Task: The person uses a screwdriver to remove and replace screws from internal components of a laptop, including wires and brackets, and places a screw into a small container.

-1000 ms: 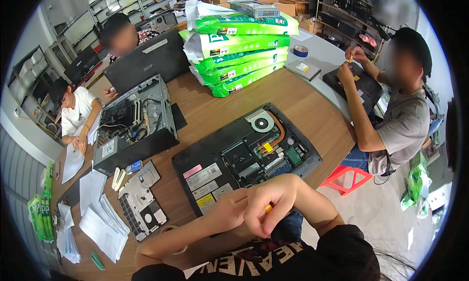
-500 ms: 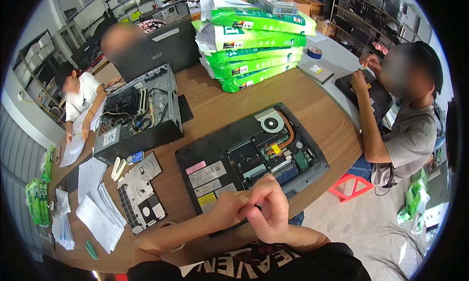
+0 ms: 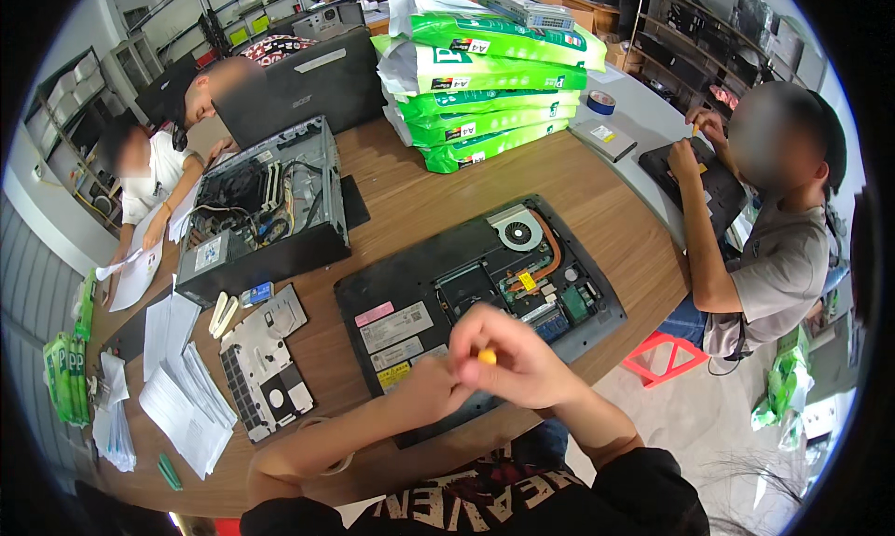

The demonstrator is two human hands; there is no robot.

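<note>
The right hand's (image 3: 516,361) grip is closed around a small yellow-ended object (image 3: 487,357), just beside the curled left hand (image 3: 427,390), whose hold I cannot tell, over the near side of an upturned black laptop (image 3: 396,273). The laptop's uncovered base, lying on the wooden bench (image 3: 419,186), holds a round fan (image 3: 516,231), a copper heat pipe (image 3: 554,249) and a green board (image 3: 575,303); beyond its left end, an open computer case (image 3: 280,268) contains cables and long pale strips (image 3: 271,187).
</note>
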